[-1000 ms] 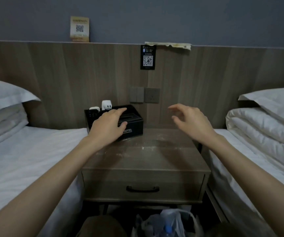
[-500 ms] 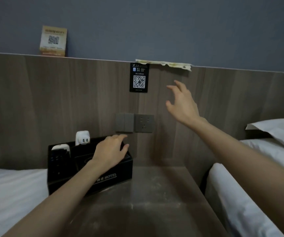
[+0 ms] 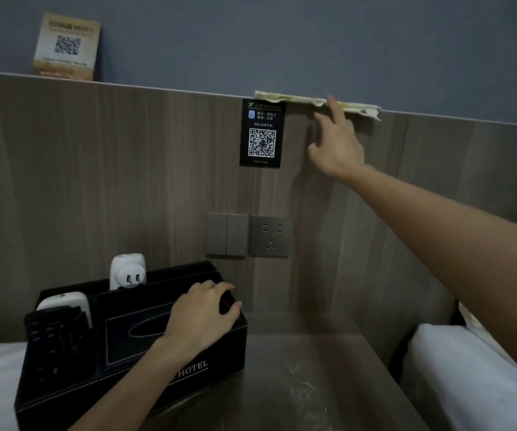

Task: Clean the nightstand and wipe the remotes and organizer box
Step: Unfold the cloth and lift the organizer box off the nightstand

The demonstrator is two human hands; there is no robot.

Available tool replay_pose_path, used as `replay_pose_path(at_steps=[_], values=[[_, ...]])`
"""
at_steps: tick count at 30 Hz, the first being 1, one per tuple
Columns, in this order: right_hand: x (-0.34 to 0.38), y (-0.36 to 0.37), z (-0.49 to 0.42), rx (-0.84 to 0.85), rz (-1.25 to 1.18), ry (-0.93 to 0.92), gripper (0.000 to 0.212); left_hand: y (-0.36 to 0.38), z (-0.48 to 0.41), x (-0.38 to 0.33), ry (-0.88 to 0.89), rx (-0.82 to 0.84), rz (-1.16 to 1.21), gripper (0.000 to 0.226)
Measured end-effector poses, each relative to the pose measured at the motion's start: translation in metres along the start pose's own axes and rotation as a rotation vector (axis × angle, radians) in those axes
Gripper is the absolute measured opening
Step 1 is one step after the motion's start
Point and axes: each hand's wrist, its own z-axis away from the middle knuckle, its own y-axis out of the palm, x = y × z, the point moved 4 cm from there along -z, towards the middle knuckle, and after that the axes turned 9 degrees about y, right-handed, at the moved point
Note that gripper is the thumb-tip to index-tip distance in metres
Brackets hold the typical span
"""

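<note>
Organizer box (image 3: 120, 365), black, sits at 7 o'clock on the nightstand (image 3: 307, 387), remotes (image 3: 55, 340) standing in its left end; your left hand (image 3: 199, 318) curls its fingers over its right top edge. At 1 o'clock your right hand (image 3: 338, 144), fingers straight, touches a yellowish cloth (image 3: 363, 110) on the ledge (image 3: 157, 88).

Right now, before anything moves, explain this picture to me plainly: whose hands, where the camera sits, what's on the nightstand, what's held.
No machine here: these are a person's two bare hands, filmed by one camera worn on the head, looking forward and down. On the nightstand stands a black organizer box holding a black remote, a white remote and a white plug adapter. The left hand rests on it, fingers curled over its rim. The right hand, fingers straight, reaches a pale cloth on the wall ledge and holds nothing.
</note>
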Motion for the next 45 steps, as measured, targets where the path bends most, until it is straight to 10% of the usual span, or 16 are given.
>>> replay_pose_path(at_steps=[14,28,37,45], values=[[0.022,-0.016,0.026,0.062,-0.113,-0.053,0.048,-0.019,0.009,-0.009,-0.040,0.055,0.013,0.051],[0.040,-0.099,0.215,0.272,-0.336,-0.209,0.031,-0.164,0.077,-0.112,0.056,-0.295,0.211,0.095],[0.015,-0.116,0.332,0.530,-0.476,-0.085,0.023,-0.136,0.172,-0.115,0.012,-0.031,0.510,0.005],[-0.007,-0.042,0.395,0.809,-0.254,0.062,0.033,-0.068,0.211,-0.102,-0.133,0.149,0.457,0.014]])
